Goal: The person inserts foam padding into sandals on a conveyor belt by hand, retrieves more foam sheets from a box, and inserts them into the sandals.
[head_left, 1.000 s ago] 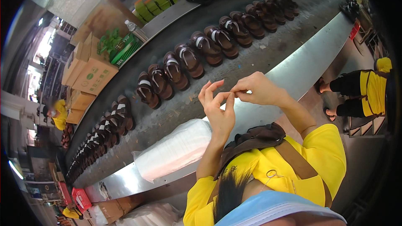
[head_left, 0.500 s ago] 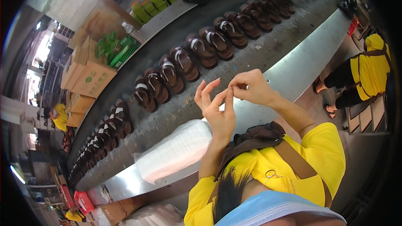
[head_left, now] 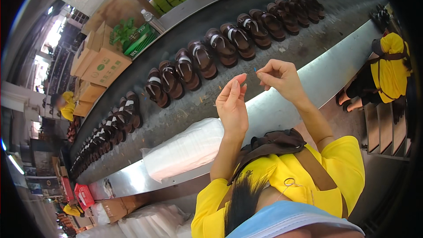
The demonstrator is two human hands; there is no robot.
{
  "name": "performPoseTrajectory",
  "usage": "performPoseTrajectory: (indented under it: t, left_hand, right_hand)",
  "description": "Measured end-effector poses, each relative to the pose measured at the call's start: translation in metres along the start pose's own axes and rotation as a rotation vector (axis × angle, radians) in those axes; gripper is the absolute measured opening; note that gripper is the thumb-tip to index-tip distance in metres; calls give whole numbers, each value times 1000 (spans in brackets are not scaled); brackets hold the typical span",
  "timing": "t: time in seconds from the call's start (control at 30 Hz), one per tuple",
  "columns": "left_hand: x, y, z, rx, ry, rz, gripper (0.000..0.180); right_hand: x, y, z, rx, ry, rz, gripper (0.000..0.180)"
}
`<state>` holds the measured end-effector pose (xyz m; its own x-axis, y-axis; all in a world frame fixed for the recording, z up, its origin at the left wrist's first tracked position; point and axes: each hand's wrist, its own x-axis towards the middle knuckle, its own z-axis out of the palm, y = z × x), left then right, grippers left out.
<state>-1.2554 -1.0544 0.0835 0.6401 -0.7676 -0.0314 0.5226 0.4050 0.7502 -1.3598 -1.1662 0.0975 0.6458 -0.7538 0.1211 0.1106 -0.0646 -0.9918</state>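
Note:
Above the near edge of the dark belt, my two hands are held up a short way apart. My right hand (head_left: pixel 282 79) has thumb and forefinger pinched together; anything between the tips is too small to make out. On my left hand (head_left: pixel 232 108) the thumb lies pressed along the forefinger, and whatever it pinches, if anything, cannot be seen. Behind my hands, brown sandals (head_left: pixel 204 59) with pale patches on their straps stand in a row along the belt (head_left: pixel 185 110). A tiny blue scrap (head_left: pixel 255 68) shows beside my right fingertips, apparently on the belt.
Left of my left arm, a white wrapped bundle (head_left: pixel 184 150) rests on the metal ledge (head_left: pixel 136 178). Cardboard boxes (head_left: pixel 105 68) and a plastic bottle (head_left: pixel 152 17) stand beyond the belt. A person in yellow (head_left: pixel 390 68) is at the right, near a slatted rack (head_left: pixel 383 128).
My hands, earlier meeting at their fingertips, have come apart. The raised fingers of my left hand have drawn together. The view has shifted slightly, and the person at right has stepped.

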Motion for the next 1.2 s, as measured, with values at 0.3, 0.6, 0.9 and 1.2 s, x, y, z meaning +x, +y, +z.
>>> performPoseTrajectory:
  t: [0.3, 0.6, 0.9, 1.2]
  left_hand:
    - [2, -9, 11, 78, -46, 56, 17]
    - [1, -18, 25, 283, -169, 232, 28]
    - [-6, -27, 51, 757, -140, 723, 19]
    - [-7, -34, 65, 888, -97, 910, 18]
  right_hand:
    - [6, 3, -10, 84, -51, -135, 25]
    - [6, -3, -14, -127, -9, -322, 56]
    - [21, 3, -28, 329, -425, 37, 65]
    - [24, 3, -34, 380, -540, 196, 69]
